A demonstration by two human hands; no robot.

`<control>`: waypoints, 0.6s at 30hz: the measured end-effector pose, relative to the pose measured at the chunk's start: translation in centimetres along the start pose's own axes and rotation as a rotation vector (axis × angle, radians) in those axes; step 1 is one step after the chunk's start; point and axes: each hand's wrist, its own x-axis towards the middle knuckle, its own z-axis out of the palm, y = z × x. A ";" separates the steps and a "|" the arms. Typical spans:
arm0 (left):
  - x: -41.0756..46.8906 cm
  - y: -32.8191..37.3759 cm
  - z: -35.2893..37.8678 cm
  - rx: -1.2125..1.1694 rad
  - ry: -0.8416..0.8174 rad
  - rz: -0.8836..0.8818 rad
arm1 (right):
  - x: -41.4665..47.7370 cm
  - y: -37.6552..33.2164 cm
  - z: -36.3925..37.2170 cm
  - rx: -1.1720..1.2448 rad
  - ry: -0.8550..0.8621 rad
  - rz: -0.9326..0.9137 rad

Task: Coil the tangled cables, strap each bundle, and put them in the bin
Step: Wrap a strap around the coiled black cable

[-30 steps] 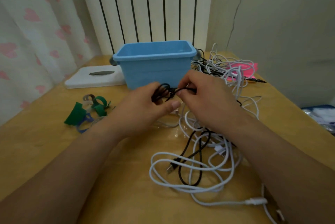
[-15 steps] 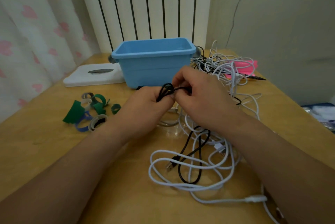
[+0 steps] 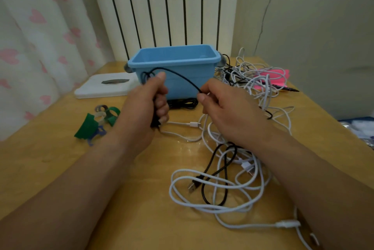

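Note:
A thin black cable (image 3: 180,77) arcs between my two hands in front of the blue bin (image 3: 174,61). My left hand (image 3: 149,104) is closed in a fist around a small coil of that cable, thumb on top. My right hand (image 3: 220,104) pinches the same cable between thumb and forefinger, a hand's width to the right. A tangle of white cables (image 3: 222,189) with another black cable (image 3: 214,169) lies on the wooden table (image 3: 50,158) under my right forearm. More white cables (image 3: 253,80) are heaped right of the bin. Green and blue straps (image 3: 95,122) lie at the left.
A white flat box (image 3: 105,86) sits left of the bin. A pink sheet (image 3: 277,76) and a black pen (image 3: 285,88) lie under the far cable heap. A radiator stands behind the bin, a curtain at left, a wall at right.
My hands have moved apart. The left rose with its coil, and the right slid along the black cable to the right, drawing out a length between them.

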 end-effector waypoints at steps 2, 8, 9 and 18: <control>-0.3 -0.5 1.0 0.017 -0.065 0.005 | -0.1 -0.3 0.2 -0.005 0.017 -0.029; -0.6 -0.8 1.6 0.046 -0.138 0.069 | -0.4 -1.6 1.0 -0.154 -0.086 -0.182; -0.6 -0.9 1.5 0.065 -0.117 0.080 | -0.4 -1.7 1.1 -0.175 -0.098 -0.207; -0.1 0.1 0.6 -0.276 -0.099 0.033 | -0.4 -1.7 1.2 -0.214 -0.107 -0.204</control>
